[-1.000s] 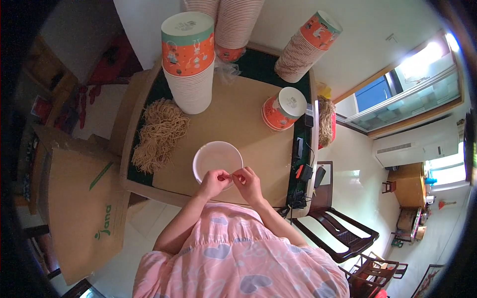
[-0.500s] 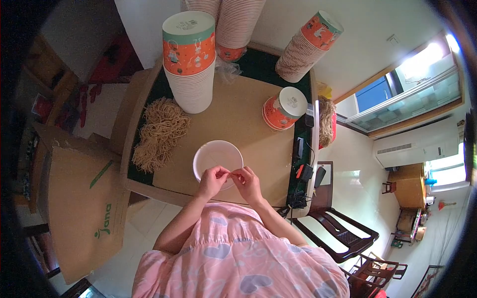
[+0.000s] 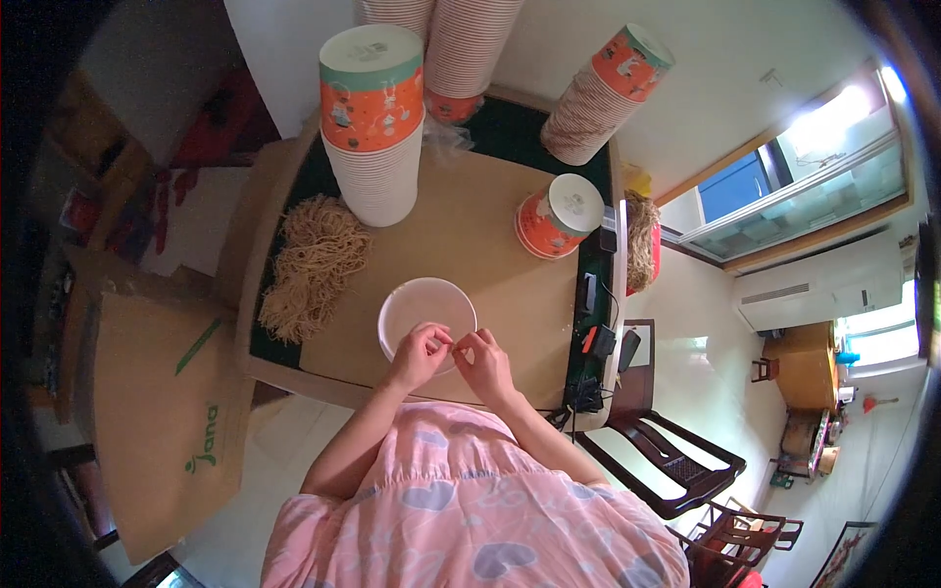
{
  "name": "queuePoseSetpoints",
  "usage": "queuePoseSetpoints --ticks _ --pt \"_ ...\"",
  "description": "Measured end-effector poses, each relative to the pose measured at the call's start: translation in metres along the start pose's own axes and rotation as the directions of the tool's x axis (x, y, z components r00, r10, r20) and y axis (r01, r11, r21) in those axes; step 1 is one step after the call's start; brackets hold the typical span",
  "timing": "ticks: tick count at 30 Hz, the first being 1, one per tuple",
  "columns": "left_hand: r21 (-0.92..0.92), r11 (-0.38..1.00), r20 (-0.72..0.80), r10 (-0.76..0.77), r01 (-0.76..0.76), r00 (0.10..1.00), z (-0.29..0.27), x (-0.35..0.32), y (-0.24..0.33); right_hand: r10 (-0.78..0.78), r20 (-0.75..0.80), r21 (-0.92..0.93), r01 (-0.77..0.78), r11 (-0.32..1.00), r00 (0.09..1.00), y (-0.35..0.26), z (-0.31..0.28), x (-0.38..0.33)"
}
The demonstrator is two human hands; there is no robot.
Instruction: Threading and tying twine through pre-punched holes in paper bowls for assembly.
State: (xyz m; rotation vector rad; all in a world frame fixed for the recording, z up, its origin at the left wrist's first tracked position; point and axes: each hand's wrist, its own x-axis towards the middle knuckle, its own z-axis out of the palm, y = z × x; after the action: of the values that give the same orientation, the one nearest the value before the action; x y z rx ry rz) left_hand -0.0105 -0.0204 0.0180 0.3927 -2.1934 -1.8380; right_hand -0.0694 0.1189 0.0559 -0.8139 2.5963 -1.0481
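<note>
A white round paper tub (image 3: 417,299) stands mouth up in front of me on a sheet of brown cardboard (image 3: 461,216). My left hand (image 3: 421,355) is over its near rim, the fingers pinched together. Close beside it, my right hand (image 3: 482,365) is also pinched, fingertips almost meeting the left ones. Whatever lies between the fingertips is too small to make out. To the left lies a tangled bundle of tan string (image 3: 312,269). A tall stack of upside-down paper tubs (image 3: 372,132), orange and green on top, rises behind the bundle.
A short stack of orange tubs (image 3: 551,220) and a leaning tall stack (image 3: 608,93) stand to the right. Chargers and cables (image 3: 593,343) line the table's right edge. A big cardboard box (image 3: 167,421) is at the left, a dark wooden chair (image 3: 671,461) at the right.
Both hands stay over the tub's near rim, still pinched, with their fingertips slightly shifted. The whole view has moved a little; the tubs and the string bundle look unchanged.
</note>
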Motion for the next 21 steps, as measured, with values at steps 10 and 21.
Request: queuePoseSetpoints --ticks 10,21 --pt "-0.1 0.971 0.12 -0.205 0.217 0.971 -0.003 -0.006 0.002 0.05 0.102 0.245 -0.073 0.967 0.994 0.005 0.001 0.0" --pt "-0.069 0.961 0.127 -0.257 0.267 0.958 -0.001 -0.008 -0.001 0.089 0.036 0.247 -0.096 0.964 0.995 0.002 -0.001 -0.004"
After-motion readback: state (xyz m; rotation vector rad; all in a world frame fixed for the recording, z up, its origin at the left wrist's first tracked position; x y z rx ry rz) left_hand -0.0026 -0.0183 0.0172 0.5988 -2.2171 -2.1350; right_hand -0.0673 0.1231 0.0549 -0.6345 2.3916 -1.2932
